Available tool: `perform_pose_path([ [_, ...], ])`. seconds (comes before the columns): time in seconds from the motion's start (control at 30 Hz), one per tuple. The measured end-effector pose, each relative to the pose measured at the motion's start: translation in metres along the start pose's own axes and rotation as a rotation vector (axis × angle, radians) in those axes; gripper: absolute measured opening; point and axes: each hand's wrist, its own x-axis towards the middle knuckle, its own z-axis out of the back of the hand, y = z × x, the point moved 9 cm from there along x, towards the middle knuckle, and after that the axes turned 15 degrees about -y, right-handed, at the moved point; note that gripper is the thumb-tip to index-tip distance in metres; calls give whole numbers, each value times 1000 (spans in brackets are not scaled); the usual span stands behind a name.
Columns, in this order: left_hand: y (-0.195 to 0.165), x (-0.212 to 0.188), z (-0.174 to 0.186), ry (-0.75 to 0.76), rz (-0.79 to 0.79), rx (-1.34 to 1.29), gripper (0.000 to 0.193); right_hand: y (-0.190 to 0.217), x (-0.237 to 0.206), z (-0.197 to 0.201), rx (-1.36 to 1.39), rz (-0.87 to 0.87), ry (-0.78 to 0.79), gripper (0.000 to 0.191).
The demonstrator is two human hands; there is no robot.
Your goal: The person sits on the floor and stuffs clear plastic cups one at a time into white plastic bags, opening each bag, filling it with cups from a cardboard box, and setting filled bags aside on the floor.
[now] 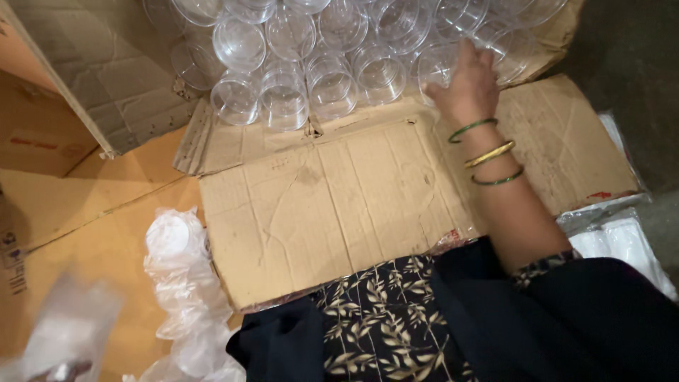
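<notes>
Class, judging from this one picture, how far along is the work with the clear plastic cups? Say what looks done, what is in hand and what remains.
Done: nothing clearly; the flattened cardboard holds no cups. In hand: the right hand reaches among the clear cups; its grip cannot be judged. The left hand, blurred, is at clear plastic wrap. Left: many cups lie heaped beyond the cardboard.

A creased sheet of cardboard (339, 205) lies flat across my lap, crumpled clear plastic bags (185, 297) heaped beside it, an open carton (85, 78) standing further left.
</notes>
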Motion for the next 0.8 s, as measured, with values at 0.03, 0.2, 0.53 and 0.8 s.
perform_pose_path([
  [0.03, -3, -6, -6, 33, 5, 106, 42, -16, -2, -12, 51, -130, 138, 84],
  [0.2, -33, -25, 3, 181, -77, 338, 50, -2, -8, 7, 190, 119, -184, 72],
  [0.53, -326, -163, -78, 918, -134, -1406, 44, 99, -47, -35, 517, 383, -77, 63],
  [0.8, -440, -242, -153, 1140, 130, -1513, 31, 120, -70, 19, 1360, -143, 433, 14],
])
